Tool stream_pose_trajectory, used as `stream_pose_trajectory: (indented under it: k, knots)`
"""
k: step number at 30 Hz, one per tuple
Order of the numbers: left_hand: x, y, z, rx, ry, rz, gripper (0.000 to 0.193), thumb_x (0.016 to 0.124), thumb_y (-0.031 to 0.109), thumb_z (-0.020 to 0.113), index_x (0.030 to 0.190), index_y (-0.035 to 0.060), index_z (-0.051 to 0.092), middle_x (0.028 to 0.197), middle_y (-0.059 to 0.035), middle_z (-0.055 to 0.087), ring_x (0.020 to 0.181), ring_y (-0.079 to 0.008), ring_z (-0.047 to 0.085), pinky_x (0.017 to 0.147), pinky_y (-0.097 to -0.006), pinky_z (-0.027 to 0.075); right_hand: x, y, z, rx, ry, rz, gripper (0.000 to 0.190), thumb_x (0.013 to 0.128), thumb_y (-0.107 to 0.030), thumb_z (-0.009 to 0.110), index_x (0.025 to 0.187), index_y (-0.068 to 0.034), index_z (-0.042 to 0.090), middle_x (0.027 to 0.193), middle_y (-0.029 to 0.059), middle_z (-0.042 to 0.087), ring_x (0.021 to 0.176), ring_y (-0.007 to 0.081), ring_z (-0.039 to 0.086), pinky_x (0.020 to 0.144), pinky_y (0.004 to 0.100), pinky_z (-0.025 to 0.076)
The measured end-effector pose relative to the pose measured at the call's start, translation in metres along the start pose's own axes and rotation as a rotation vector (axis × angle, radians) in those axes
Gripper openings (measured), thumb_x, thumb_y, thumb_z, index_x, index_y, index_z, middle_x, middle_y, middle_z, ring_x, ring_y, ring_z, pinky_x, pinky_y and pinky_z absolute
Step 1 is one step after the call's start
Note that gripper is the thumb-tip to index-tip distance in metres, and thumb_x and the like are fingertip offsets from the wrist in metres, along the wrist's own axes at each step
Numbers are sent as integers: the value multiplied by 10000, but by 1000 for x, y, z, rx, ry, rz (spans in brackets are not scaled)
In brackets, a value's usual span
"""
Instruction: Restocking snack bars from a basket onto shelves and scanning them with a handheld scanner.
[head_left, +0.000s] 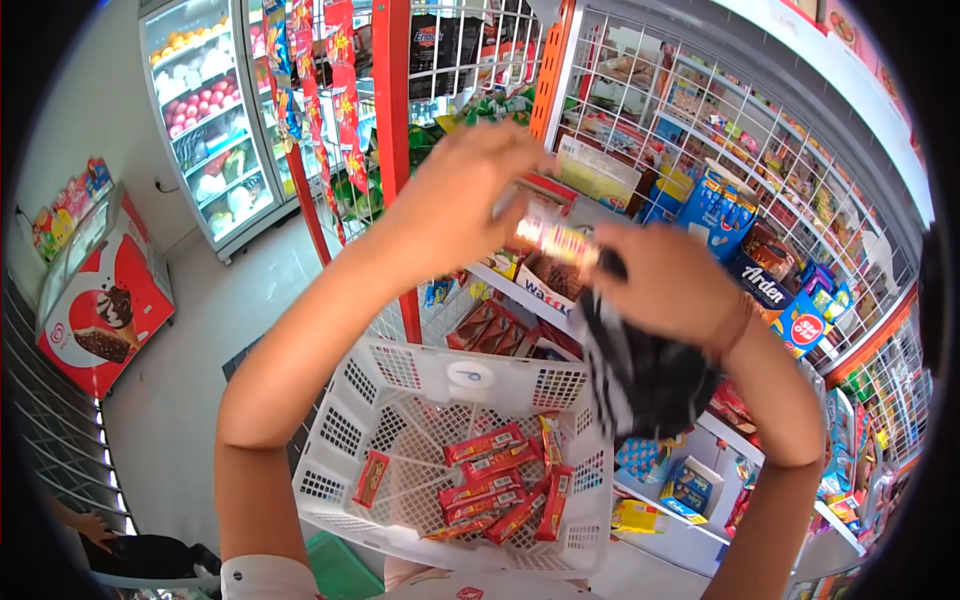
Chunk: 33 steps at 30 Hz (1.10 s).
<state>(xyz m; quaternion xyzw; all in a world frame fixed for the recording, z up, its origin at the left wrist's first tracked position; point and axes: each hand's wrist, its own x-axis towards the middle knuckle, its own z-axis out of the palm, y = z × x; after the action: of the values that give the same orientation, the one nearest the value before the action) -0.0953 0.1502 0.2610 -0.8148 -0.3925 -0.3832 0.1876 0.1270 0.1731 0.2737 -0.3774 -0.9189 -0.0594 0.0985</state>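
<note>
Both arms are raised in front of a snack rack. My right hand (664, 281) is closed round the dark end of a small cylindrical container (559, 238) with a colourful label; a black plastic bag (649, 379) hangs beneath that hand. My left hand (476, 199), blurred, is at the container's other end; whether it touches it cannot be told. Below, a white plastic basket (450, 367) holds several red-wrapped bars (484, 499), mostly towards its right side, with one bar (371, 478) apart at the left.
Wire-mesh shelving (637, 97) with boxed snacks stands ahead and right. A red post (394, 150) and hanging snack strips (345, 90) are ahead left. Farther left stand a glass-door fridge (210, 120) and an ice-cream freezer (112, 292). Another person's hand (94, 529) shows at lower left.
</note>
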Motion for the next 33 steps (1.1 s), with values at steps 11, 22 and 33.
stream_pose_trajectory:
  k: [11, 22, 33]
  knots:
    - [1, -92, 87, -157, -27, -329, 153, 801, 90, 536, 892, 48, 651, 908, -186, 633, 803, -360, 611, 741, -416, 491, 243, 98, 93, -246, -527, 48, 561, 767, -474, 520, 1025, 14, 619, 1023, 200, 630, 915, 335, 601, 781, 420, 454]
    - [-18, -155, 180, -90, -811, -458, 566, 797, 57, 487, 1351, 101, 376, 1443, -94, 289, 1314, -266, 306, 1056, -336, 299, 236, 117, 115, -271, -719, -370, 385, 863, -296, 453, 1024, 22, 598, 944, 176, 637, 815, 318, 600, 746, 429, 467]
    - [-27, -145, 189, 104, -799, -607, 589, 831, 274, 433, 1406, 231, 310, 1450, -112, 245, 1349, -311, 198, 1052, -500, 258, 208, 97, 102, -87, -714, 17, 639, 796, -562, 459, 1080, -7, 600, 1031, 171, 630, 966, 280, 594, 846, 369, 425]
